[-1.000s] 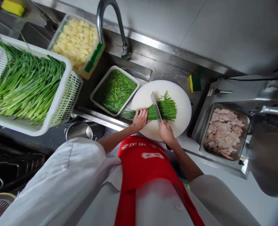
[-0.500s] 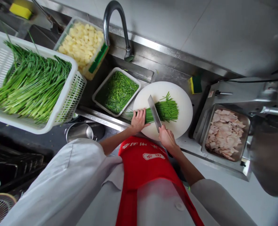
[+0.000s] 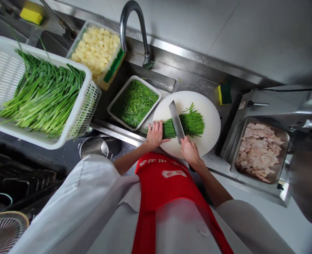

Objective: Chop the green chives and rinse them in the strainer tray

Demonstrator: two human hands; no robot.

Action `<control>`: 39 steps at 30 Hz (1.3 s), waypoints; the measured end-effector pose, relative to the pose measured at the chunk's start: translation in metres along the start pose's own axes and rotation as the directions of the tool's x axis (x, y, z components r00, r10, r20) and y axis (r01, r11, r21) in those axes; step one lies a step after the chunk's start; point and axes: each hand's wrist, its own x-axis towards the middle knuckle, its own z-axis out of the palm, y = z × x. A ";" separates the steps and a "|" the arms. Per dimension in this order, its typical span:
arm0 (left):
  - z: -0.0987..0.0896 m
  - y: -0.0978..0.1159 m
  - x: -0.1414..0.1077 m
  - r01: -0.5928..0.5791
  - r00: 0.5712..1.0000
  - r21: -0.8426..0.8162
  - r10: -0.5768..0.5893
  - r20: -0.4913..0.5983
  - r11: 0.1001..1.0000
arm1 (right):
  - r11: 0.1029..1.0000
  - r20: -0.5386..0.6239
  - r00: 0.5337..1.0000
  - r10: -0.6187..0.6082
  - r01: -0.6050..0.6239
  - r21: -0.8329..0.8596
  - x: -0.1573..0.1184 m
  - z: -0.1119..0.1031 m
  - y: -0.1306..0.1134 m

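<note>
On the round white cutting board [image 3: 211, 109] lies a bunch of green garlic chives [image 3: 167, 129]. My left hand [image 3: 155, 135] presses down on the bunch near its left end, fingers closed over it and thumb stretched along the near side. My right hand [image 3: 189, 149] grips the handle of a broad-bladed kitchen knife [image 3: 176, 121]. Its blade crosses the chives just right of my left hand. Short cut chives [image 3: 194, 123] are heaped to the right of the blade. The knife's edge and the bunch's far-left tips are partly hidden.
Left of the board, a white basket [image 3: 159, 97] of cut chives sits in the sink. A larger white basket [image 3: 88, 76] holds long chives, beside a tub of pale cubes [image 3: 97, 49]. A faucet [image 3: 122, 31] arches behind. Sliced meat [image 3: 258, 150] fills a metal tray at right.
The view has shifted slightly, so most things appear further right. The knife and my right hand have moved a little toward the board's far side. My left hand stays on the bunch.
</note>
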 end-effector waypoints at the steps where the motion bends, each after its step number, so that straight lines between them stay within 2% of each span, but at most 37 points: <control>1: -0.001 -0.002 -0.003 0.006 1.000 0.009 -0.006 0.009 1.000 | 1.000 0.004 1.000 -0.003 0.003 -0.010 -0.007 -0.001 -0.002; 4: -0.002 -0.004 -0.009 0.008 0.999 0.041 -0.010 0.046 0.999 | 0.999 0.051 0.997 -0.051 0.052 -0.016 -0.019 0.002 -0.011; 7: 0.002 0.001 -0.012 0.007 0.997 0.068 -0.011 0.071 0.998 | 0.997 0.074 0.995 -0.071 0.073 -0.027 -0.019 0.012 -0.018; 12: 0.009 0.002 -0.012 -0.010 0.995 0.099 0.001 0.096 0.995 | 0.994 0.037 0.995 -0.090 0.091 -0.053 0.001 0.030 -0.030; 15: 0.013 -0.001 -0.012 -0.020 0.995 0.101 0.010 0.095 0.995 | 0.997 0.017 0.997 -0.071 0.071 -0.040 0.016 0.033 -0.033; 19: 0.017 0.013 -0.005 0.012 0.998 0.090 -0.018 0.061 0.996 | 0.996 0.039 0.995 -0.088 0.087 0.028 0.026 0.024 -0.009; 22: 0.016 0.032 0.004 0.019 0.999 0.040 -0.021 0.043 0.999 | 0.997 0.023 0.997 -0.069 0.069 0.016 0.018 0.014 0.017; 24: 0.013 0.037 0.007 0.033 0.999 -0.025 -0.033 0.021 0.999 | 1.000 -0.009 1.000 -0.027 0.027 -0.013 0.007 0.007 0.027; 27: 0.008 0.023 0.003 0.028 0.999 -0.215 -0.035 -0.028 0.976 | 0.999 -0.034 0.999 0.021 -0.022 -0.043 -0.010 0.000 0.026; 31: 0.013 -0.008 -0.010 -0.089 0.992 -0.465 0.037 -0.118 0.881 | 0.999 0.041 0.999 -0.026 0.027 -0.025 -0.022 0.004 0.009; 34: 0.028 -0.015 -0.012 -0.181 0.978 -0.487 0.104 -0.180 0.855 | 0.998 0.060 0.997 -0.057 0.058 -0.027 -0.022 0.015 -0.001; 39: 0.048 -0.010 -0.007 -0.247 0.967 -0.477 0.180 -0.183 0.843 | 0.997 0.039 0.997 -0.061 0.063 -0.046 -0.008 0.032 -0.012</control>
